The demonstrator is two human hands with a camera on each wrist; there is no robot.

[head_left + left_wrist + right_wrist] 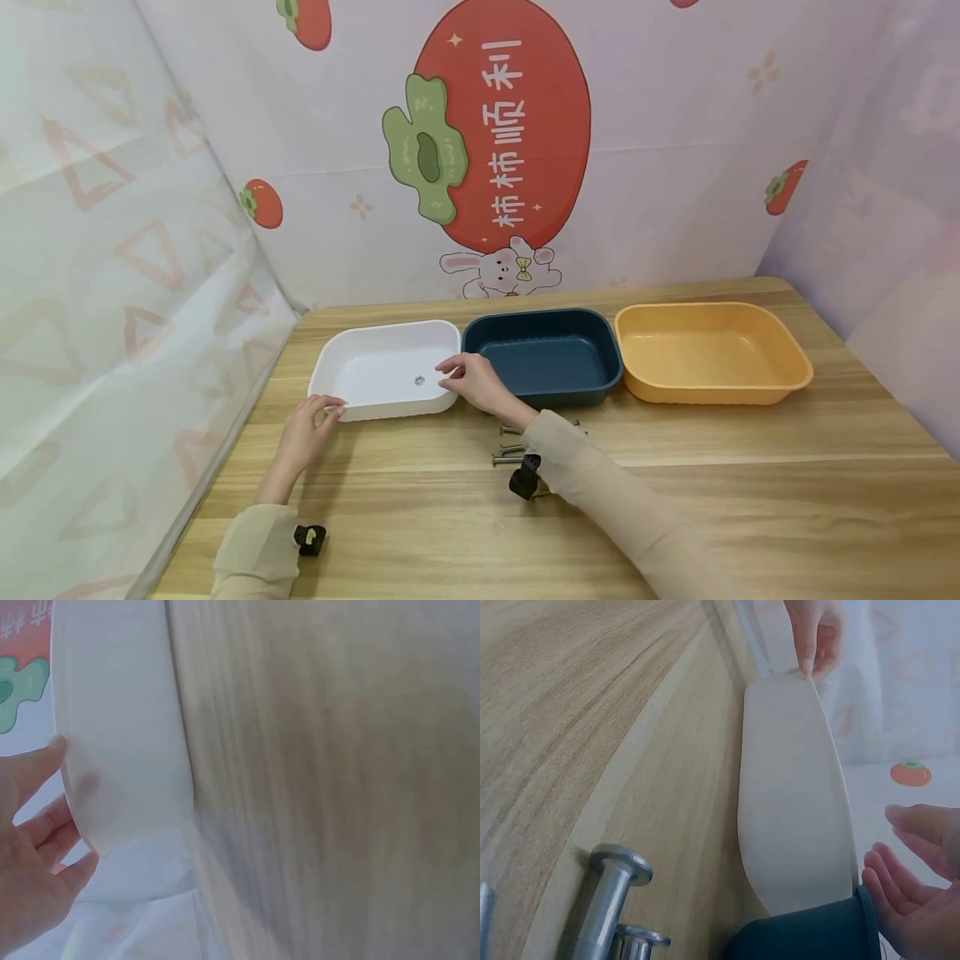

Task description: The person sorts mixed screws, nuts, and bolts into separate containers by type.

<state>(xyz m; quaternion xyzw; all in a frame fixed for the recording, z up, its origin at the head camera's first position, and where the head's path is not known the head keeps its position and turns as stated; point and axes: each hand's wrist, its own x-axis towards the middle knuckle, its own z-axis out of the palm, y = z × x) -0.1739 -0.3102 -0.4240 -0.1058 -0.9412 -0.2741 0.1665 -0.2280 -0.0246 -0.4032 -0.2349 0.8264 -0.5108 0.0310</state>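
At its front left corner, the white bin [393,411] has its rim pinched by my left hand [306,429]. The left wrist view shows the thumb and fingers of that hand [34,840] at the rim of the bin [124,727]. My right hand [477,383] hovers over the right end of the white bin, thumb and fingers apart with nothing visible between them. Below its fingers and to the left, a small shiny metal piece [419,380], perhaps nuts, lies on the bin's floor. Several metal bolts [507,459] lie on the table, partly hidden by my right sleeve.
A dark teal bin [555,398] stands against the white bin's right side, and a yellow-orange bin [716,396] stands right of it. All are on the wood-grain table [420,508]. Printed cloth [637,208] hangs behind and at both sides.
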